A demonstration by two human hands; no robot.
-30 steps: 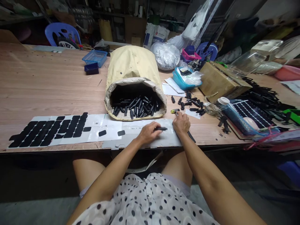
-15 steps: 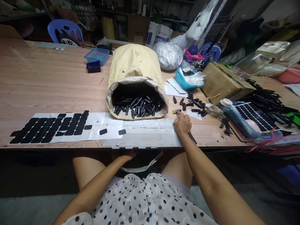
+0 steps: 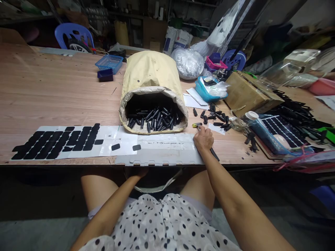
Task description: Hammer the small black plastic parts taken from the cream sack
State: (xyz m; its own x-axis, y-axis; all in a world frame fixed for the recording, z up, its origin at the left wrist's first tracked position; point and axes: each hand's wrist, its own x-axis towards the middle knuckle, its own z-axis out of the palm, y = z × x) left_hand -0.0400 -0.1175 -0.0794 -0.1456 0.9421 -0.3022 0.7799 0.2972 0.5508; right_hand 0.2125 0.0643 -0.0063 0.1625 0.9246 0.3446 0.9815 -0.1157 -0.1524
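My right hand rests on the table's front edge, its fingers wrapped round a small hammer. The hammer's yellow and dark head shows beyond the fingers, and the black handle sticks out toward me. Below the table edge, my left hand reaches over the pale rim of an open bag between my knees; shade hides its fingers. A yellow sack lies on the table with its mouth facing me, and many black tubular parts fill the opening. More loose black parts lie beyond my right hand.
A grey-white board runs along the front edge. To the left, black rounded stickers cover a white sheet. A cardboard box, a blue basin and a blue basket stand at right. Small baskets sit behind left.
My left hand has drawn slightly left and down below the table edge. My right hand keeps its hold on the hammer in the same place.
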